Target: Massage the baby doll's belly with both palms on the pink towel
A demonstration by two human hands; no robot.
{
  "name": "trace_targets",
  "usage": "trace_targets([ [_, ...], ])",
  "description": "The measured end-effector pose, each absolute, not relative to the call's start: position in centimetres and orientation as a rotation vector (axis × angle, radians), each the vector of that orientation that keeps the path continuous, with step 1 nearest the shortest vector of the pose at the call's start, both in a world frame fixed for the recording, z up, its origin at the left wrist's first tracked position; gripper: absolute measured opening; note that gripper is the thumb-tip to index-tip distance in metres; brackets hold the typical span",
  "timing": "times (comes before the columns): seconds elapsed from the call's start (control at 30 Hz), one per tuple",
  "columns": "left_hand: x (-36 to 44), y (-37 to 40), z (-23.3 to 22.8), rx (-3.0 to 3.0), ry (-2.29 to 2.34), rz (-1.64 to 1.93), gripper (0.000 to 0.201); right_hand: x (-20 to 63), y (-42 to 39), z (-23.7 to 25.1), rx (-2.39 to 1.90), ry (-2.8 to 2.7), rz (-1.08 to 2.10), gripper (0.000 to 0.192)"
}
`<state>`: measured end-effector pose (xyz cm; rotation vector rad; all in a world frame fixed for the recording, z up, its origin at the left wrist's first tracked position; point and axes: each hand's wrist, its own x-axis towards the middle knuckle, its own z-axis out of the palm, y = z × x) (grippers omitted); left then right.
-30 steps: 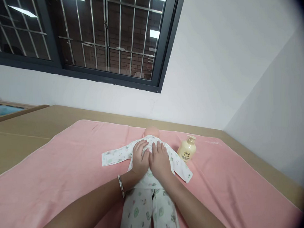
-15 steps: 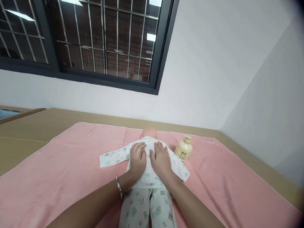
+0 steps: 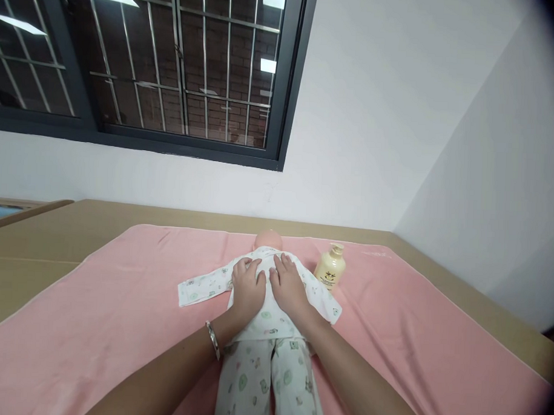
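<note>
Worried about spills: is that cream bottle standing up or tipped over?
Upright. The bottle stands on the pink blanket with its pump top uppermost, beside the doll.

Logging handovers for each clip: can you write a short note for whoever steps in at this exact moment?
Left hand: open, palm flat on the doll's back.
Right hand: open, flat beside it, also on the back; the two hands are close together.
The doll lies lengthwise on the pink towel, head away from the camera, dressed in a printed top and trousers, sleeves spread out.
A cream lotion bottle stands upright to the doll's right, untouched.
Done: doll is dressed and laid out.
Left: both hands are on the back; nothing is gripped.
</note>
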<state>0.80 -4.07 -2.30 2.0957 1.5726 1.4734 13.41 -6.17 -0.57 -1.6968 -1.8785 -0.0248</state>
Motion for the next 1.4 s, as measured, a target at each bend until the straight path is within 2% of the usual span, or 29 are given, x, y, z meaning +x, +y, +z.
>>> trace_targets([
  [0.23, 0.2, -2.2, -2.9, 2.264, 1.432, 1.417, 0.032, 10.8, -9.3, -0.4, -1.706, -2.036, -0.319, 0.048],
  [0.47, 0.7, -4.1, -2.1, 2.447, 1.534, 1.341, 0.027, 14.1, -5.7, 0.4, -1.6, -1.964, 0.038, 0.042],
  [0.57, 0.7, -4.9, -1.5, 2.461, 1.571, 1.285, 0.024, 14.6, -5.2, 0.2, -1.575, -1.943, 0.068, 0.041],
  [0.97, 0.5, -3.2, -3.3, 2.35, 1.579, 1.325, 0.044, 11.4, -8.6, 0.4, -1.705, -1.939, -0.295, 0.032],
  [1.1, 0.6, -3.4, -3.1, 2.367, 1.54, 1.333, 0.044, 12.1, -7.9, 0.0, -1.674, -1.901, -0.175, 0.039],
  [1.27, 0.5, -3.8, -2.9, 2.398, 1.45, 1.388, 0.034, 13.6, -5.8, -0.4, -1.637, -1.882, 0.065, 0.047],
  [1.4, 0.5, -4.1, -3.0, 2.355, 1.415, 1.449, 0.031, 14.0, -5.1, -0.8, -1.631, -1.873, 0.09, 0.05],
])
